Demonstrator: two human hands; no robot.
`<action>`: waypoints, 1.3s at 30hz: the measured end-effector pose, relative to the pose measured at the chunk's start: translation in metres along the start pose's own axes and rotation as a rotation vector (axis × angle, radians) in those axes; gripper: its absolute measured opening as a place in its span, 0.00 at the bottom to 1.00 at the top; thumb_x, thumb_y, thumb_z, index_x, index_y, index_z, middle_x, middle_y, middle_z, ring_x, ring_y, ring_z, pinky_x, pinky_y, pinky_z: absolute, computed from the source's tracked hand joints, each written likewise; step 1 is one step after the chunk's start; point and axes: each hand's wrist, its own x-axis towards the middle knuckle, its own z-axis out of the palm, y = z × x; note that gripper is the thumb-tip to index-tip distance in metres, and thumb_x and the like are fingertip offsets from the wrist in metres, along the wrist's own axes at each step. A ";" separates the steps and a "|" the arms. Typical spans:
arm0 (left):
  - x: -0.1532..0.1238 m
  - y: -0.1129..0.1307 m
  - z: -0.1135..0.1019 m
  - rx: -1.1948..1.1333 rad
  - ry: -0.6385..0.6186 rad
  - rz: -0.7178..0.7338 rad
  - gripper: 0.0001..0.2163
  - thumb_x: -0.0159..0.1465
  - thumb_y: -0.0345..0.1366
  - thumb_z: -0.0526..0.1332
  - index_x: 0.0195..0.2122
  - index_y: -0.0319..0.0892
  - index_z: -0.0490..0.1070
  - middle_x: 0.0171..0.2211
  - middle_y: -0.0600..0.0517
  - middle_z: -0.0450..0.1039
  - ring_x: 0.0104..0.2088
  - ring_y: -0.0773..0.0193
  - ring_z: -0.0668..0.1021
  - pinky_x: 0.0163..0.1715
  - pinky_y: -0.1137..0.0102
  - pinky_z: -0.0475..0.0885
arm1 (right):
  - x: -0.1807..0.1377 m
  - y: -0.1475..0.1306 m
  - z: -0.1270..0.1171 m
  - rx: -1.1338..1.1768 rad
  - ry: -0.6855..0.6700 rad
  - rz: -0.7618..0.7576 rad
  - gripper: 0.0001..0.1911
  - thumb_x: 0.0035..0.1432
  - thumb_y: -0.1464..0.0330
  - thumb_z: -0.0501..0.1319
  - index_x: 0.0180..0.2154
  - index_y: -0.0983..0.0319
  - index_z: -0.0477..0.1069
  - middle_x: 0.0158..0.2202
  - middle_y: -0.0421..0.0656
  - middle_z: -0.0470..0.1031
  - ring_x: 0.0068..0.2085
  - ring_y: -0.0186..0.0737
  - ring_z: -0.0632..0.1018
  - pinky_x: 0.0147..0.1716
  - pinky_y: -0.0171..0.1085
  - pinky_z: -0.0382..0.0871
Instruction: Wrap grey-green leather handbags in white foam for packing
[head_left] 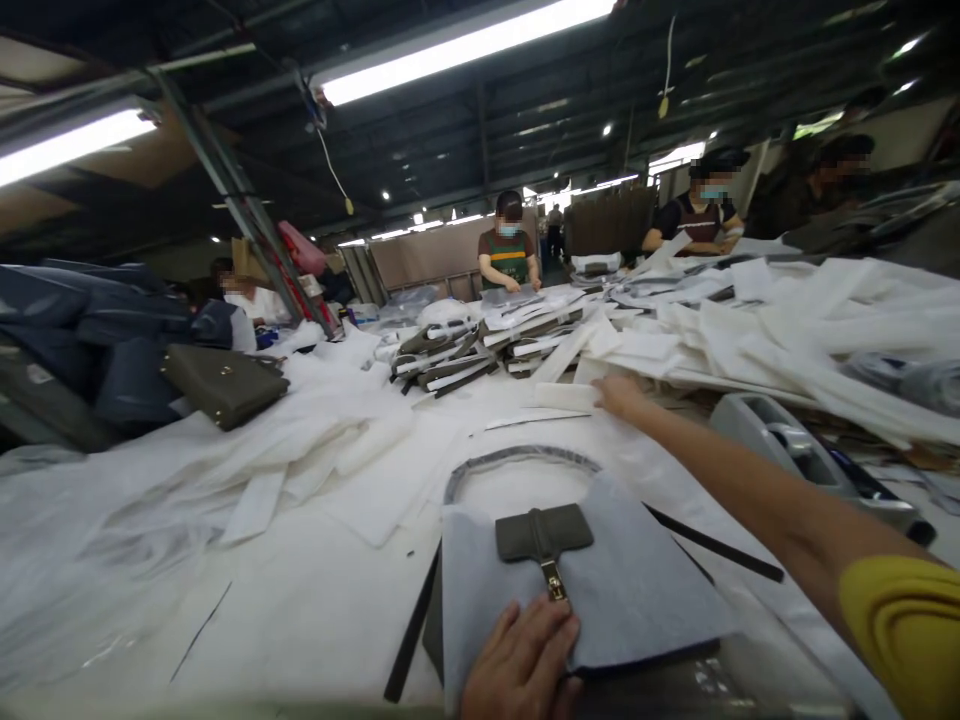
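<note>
A handbag lies in front of me with a pale grey paper sheet [637, 580] over its body. Its wrapped handle [525, 456] arches at the far side. A dark olive flap tab [544, 533] with a gold clasp [554, 582] rests on top of the sheet. My left hand [521, 660] lies on the sheet just below the clasp, fingers stretched out. Reaching forward, my right hand [619, 398] has its fingers closed at the right end of a white foam strip [564, 397]. Dark straps [716, 542] stick out from under the bag.
Stacked bag parts [442, 355] lie ahead, beside heaped white foam sheets [787, 310]. A grey tape dispenser [784, 445] stands at right. Plastic and foam sheets [300, 450], an olive bag [225, 385] and dark blue bags [97, 320] are at left. Co-workers [510, 250] stand beyond.
</note>
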 end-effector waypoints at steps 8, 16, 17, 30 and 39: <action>0.004 0.016 -0.020 -0.205 -0.248 -0.241 0.16 0.71 0.36 0.53 0.59 0.45 0.68 0.58 0.53 0.72 0.58 0.62 0.74 0.59 0.61 0.70 | -0.125 -0.043 -0.062 0.183 0.237 -0.545 0.20 0.67 0.67 0.55 0.59 0.55 0.69 0.60 0.42 0.72 0.55 0.45 0.75 0.53 0.42 0.68; -0.001 0.017 -0.019 -0.275 -0.347 -0.314 0.17 0.71 0.37 0.55 0.59 0.46 0.67 0.57 0.51 0.74 0.52 0.58 0.77 0.53 0.60 0.74 | -0.243 -0.088 -0.005 0.261 0.181 -0.917 0.26 0.64 0.76 0.56 0.63 0.59 0.64 0.62 0.46 0.69 0.64 0.49 0.67 0.59 0.50 0.67; -0.001 0.018 -0.019 -0.275 -0.355 -0.321 0.17 0.71 0.37 0.55 0.59 0.46 0.67 0.56 0.51 0.74 0.50 0.58 0.78 0.50 0.60 0.75 | -0.247 -0.088 0.001 0.239 0.154 -0.904 0.26 0.64 0.75 0.56 0.63 0.59 0.63 0.63 0.47 0.67 0.64 0.51 0.66 0.60 0.53 0.65; 0.005 0.019 -0.032 -0.339 -0.001 -0.235 0.18 0.65 0.26 0.60 0.56 0.42 0.70 0.48 0.48 0.79 0.47 0.62 0.80 0.50 0.69 0.75 | -0.261 -0.082 0.014 0.251 0.049 -0.892 0.32 0.67 0.52 0.54 0.67 0.58 0.56 0.68 0.48 0.58 0.67 0.53 0.61 0.65 0.56 0.52; 0.017 0.018 0.001 -0.165 -0.266 -0.182 0.33 0.69 0.51 0.54 0.71 0.43 0.47 0.68 0.40 0.56 0.65 0.43 0.64 0.59 0.48 0.67 | -0.266 -0.087 0.010 0.180 0.179 -0.879 0.27 0.68 0.54 0.53 0.58 0.66 0.67 0.63 0.51 0.67 0.64 0.50 0.66 0.63 0.54 0.56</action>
